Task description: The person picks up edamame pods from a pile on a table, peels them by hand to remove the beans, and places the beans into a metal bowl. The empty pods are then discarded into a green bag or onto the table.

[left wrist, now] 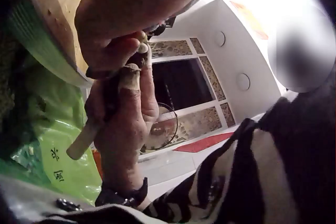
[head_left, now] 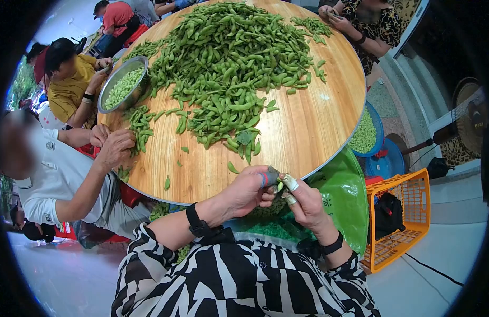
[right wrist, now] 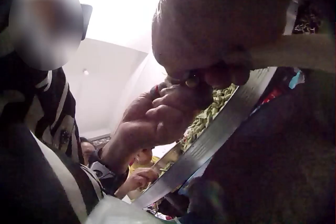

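Note:
Beyond the near edge of the round wooden table [head_left: 318,121], my two hands meet over a small green soybean pod [head_left: 280,186]. My left hand [head_left: 248,190] pinches it; a grey covering and red and blue bands wrap a finger. My right hand [head_left: 306,205], pale wraps on thumb and finger, pinches the pod from the other side. In the left wrist view the right hand [left wrist: 126,121] faces the left one, fingertips together. The right wrist view shows the left hand [right wrist: 157,116] in shadow, the pod mostly hidden.
A large heap of soybean pods [head_left: 228,58] covers the table's far part. A metal bowl [head_left: 140,84] of shelled beans stands left. Right are a blue basin [head_left: 380,134], green bag [head_left: 345,195] and orange crate [head_left: 397,251]. Several people work around the table.

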The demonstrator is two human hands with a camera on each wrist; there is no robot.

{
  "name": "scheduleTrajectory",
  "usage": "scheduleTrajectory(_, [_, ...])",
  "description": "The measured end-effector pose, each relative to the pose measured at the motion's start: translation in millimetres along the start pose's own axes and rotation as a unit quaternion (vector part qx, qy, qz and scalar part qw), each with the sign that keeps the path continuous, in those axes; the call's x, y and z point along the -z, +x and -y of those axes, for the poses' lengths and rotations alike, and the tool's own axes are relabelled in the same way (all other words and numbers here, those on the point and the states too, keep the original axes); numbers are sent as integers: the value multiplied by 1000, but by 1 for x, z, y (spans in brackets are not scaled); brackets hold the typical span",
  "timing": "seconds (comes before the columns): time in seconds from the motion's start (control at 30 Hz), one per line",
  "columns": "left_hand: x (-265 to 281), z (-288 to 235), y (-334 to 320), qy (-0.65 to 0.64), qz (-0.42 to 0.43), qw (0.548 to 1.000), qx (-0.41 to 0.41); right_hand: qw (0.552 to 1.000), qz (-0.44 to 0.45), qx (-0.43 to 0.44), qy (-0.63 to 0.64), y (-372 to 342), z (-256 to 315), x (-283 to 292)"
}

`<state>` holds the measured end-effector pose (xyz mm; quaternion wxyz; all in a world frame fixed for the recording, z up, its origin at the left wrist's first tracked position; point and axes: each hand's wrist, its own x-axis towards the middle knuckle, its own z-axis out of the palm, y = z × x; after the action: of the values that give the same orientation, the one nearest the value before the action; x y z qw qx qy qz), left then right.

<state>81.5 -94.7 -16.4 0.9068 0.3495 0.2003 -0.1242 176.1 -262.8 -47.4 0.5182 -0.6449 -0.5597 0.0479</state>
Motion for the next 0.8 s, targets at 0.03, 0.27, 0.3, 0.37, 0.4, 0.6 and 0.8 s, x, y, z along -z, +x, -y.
scheduleTrajectory(0.03, [-3, 0, 1, 19, -32, 999, 4, 1000, -8, -23, 4, 0, 3, 0])
scheduleTrajectory(0.27, [-7, 7, -1, 205, -90, 972, -77, 959, -66, -247, 124, -9, 8, -8])
scheduleTrajectory(0.3, [-2, 7, 0, 187, -78, 976, -78, 942, -67, -288, 161, -9, 11, -9])
scheduleTrajectory(0.37, [0, 10, -3, 191, -68, 973, -111, 896, -67, -356, 256, -9, 12, -9])
scheduleTrajectory(0.4, [0, 11, -5, 191, -59, 970, -135, 859, -61, -399, 314, -9, 11, -8])
scheduleTrajectory(0.6, [15, 13, -6, 250, 13, 956, -153, 816, -63, -393, 419, -1, 15, -3])
scheduleTrajectory(0.8, [10, 10, -12, 265, 46, 951, -152, 798, -58, -400, 448, 0, 22, -1])
